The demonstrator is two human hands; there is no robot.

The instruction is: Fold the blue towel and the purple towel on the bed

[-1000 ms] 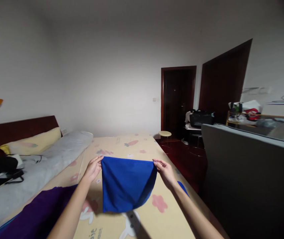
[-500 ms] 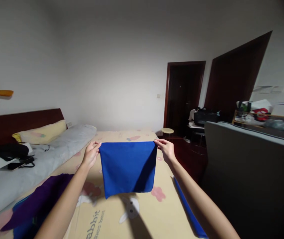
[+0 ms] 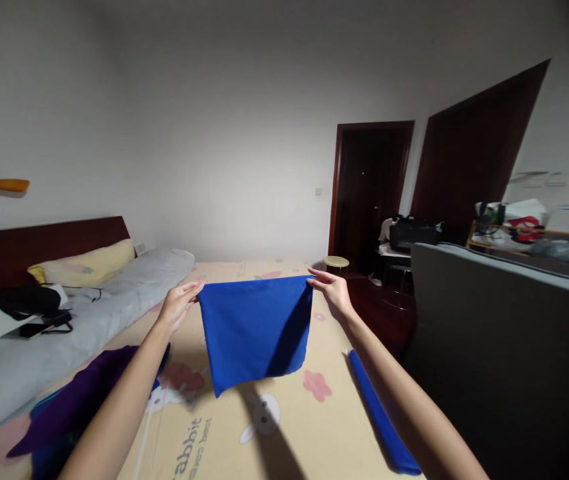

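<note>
At the far left, a black bag (image 3: 19,301) lies on a long grey bolster pillow (image 3: 79,327) by the dark wooden headboard (image 3: 39,243). Nearer, a crumpled purple cloth (image 3: 84,400) rests on the cream printed bedsheet (image 3: 264,440). The left hand (image 3: 178,304) pinches the upper left corner of a square blue fabric cloth (image 3: 254,333), which hangs in the air above the middle of the bed. The right hand (image 3: 333,295) pinches its upper right corner, fingers closed on the edge. A rolled blue cloth (image 3: 382,427) lies near the bed's right edge, below the right forearm. A grey panel (image 3: 504,360) stands at the right.
</note>
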